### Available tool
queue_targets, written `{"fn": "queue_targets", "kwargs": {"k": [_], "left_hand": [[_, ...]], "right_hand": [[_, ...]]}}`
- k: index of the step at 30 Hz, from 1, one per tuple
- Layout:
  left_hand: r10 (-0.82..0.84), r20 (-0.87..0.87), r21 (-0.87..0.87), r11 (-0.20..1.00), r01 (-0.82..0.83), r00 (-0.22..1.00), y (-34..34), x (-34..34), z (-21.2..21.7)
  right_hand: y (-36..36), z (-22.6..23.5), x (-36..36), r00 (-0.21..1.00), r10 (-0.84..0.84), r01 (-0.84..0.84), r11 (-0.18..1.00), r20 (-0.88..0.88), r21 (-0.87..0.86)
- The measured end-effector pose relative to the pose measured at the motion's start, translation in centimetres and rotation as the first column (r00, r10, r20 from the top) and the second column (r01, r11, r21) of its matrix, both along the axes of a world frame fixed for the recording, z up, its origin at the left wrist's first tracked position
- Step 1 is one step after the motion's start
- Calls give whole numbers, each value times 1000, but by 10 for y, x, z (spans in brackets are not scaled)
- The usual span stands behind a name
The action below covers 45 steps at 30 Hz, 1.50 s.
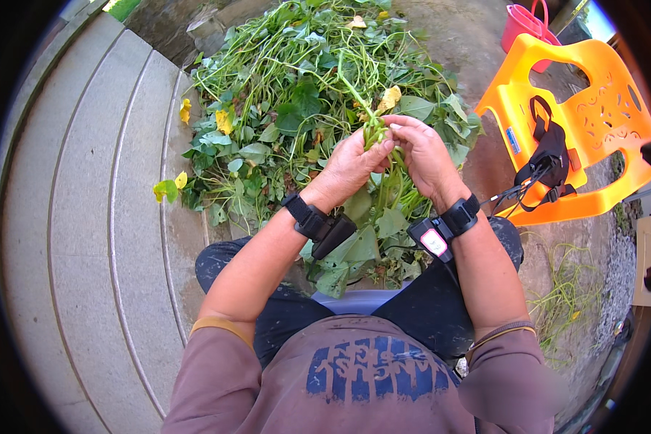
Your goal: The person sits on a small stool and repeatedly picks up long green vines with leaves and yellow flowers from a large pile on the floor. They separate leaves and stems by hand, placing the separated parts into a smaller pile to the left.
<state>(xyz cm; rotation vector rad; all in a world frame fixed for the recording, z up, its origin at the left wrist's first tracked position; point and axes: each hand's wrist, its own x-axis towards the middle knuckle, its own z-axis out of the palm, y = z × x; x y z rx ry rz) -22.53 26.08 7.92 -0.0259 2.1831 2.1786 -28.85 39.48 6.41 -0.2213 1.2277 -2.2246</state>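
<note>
Held up over the heap is a small bunch of green leafy-vine stems (374,132), with one stem poking out toward the far side. My left hand (346,165) is closed around the bunch, thumb pressed on top. From the other side my right hand (425,155) pinches the same stems, its fingertips meeting the left thumb. Large green leaves (358,249) hang below the hands between my knees. Beyond them spreads a big heap of cut vines (296,101), with a few yellow leaves in it. Both wrists carry black strapped devices.
Grey concrete steps (87,217) run along the left. At the right stands an orange plastic chair (600,108) with a black strap harness (552,155) on it. Behind it is a red bucket (522,29). Loose stems (568,289) lie on the right-hand ground. A pale purple plastic edge (354,300) shows between my legs.
</note>
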Motion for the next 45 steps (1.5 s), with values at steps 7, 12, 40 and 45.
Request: {"fn": "queue_targets", "kwargs": {"k": [7,12,40,45], "left_hand": [[161,115,220,958,-183,980,-23,-2,9],[260,6,177,950,-257,966,-39,-6,26],[542,122,-132,839,-527,832,-132,-15,13],[147,74,449,878,-164,986,-69,-12,20]], "right_hand": [[8,0,-3,986,27,6,980,-162,200],[13,-9,3,854,269,2,854,-445,520],[22,20,11,819,-10,226,925,-574,306],[15,21,11,866,66,111,942,-496,318]]}}
